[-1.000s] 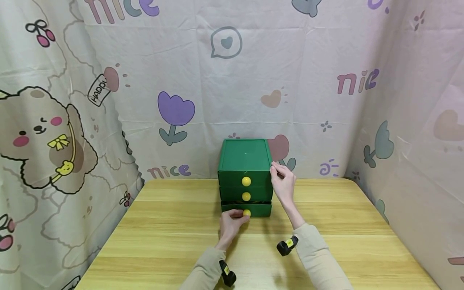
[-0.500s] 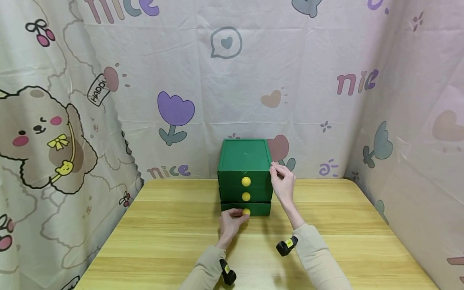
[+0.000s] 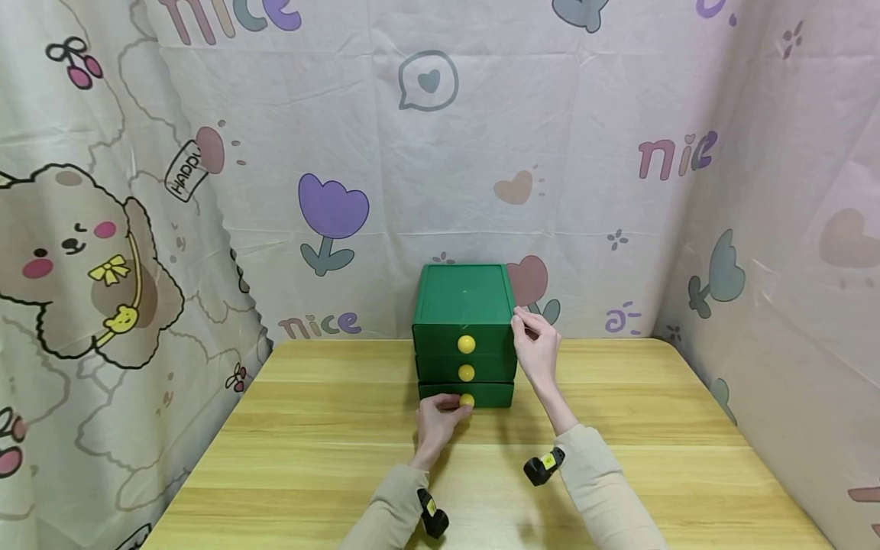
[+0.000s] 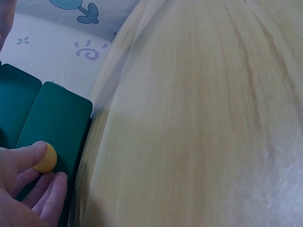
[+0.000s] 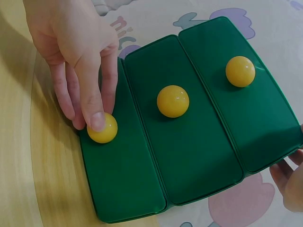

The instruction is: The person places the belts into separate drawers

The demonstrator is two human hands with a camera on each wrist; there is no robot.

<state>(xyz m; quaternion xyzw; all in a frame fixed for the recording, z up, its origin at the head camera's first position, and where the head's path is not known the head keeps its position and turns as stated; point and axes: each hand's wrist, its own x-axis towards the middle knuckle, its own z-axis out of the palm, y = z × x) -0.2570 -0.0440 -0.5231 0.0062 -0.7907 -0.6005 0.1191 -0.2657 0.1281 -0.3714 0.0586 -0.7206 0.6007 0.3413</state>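
Note:
A green cabinet (image 3: 465,294) with three stacked drawers, each with a round yellow knob, stands at the back of the table. My left hand (image 3: 436,426) pinches the knob (image 5: 102,128) of the bottom drawer (image 3: 491,395) between thumb and fingers. In the head view that drawer's front lies almost even with the ones above. My right hand (image 3: 537,345) holds the cabinet's upper right front corner, its fingertips together at the edge. At the right wrist view's edge, only part of that hand shows. The middle knob (image 5: 173,101) and top knob (image 5: 240,71) are untouched.
The cabinet rests on a light wooden table (image 3: 309,428). A printed cloth (image 3: 440,168) hangs close behind it, with more cloth along both sides. Black wrist cameras are strapped to both sleeves.
The bottom drawer has slid inward, and the dark gap above its front has narrowed to a thin line. My left hand moved slightly forward with the knob; my right hand stayed put.

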